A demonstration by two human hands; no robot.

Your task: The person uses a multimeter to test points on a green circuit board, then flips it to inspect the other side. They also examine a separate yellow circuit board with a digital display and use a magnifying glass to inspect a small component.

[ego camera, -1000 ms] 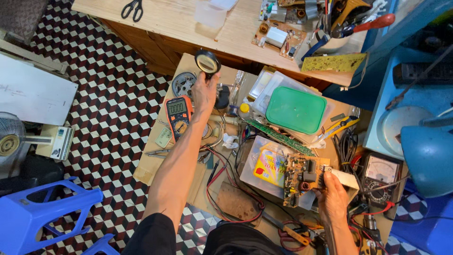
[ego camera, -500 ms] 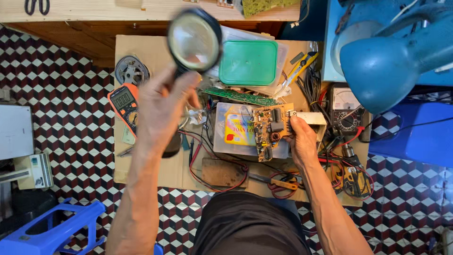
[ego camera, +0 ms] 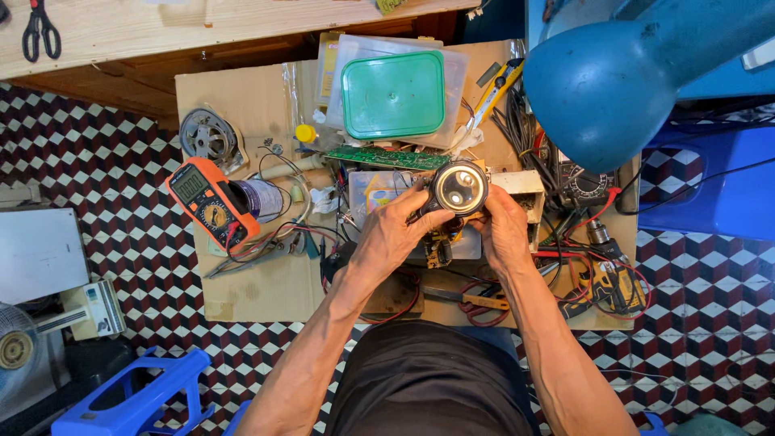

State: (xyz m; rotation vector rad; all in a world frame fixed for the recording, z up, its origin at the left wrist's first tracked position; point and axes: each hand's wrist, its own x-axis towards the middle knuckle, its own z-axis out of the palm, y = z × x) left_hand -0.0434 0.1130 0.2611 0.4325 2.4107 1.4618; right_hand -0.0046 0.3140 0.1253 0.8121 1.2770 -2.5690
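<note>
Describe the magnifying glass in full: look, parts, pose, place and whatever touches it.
The magnifying glass is round, with a thick black rim that looks like plastic around a clear lens showing a few bright reflections. It lies roughly flat, lens facing up toward the camera, held above a circuit board on the cardboard-covered bench. The left hand grips it from the left side, fingers on the rim; the right hand sits against its right edge. Its handle is hidden.

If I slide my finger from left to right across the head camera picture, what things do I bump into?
Blue plastic stool → orange multimeter → left hand → magnifying glass → right hand → blue lamp shade
</note>
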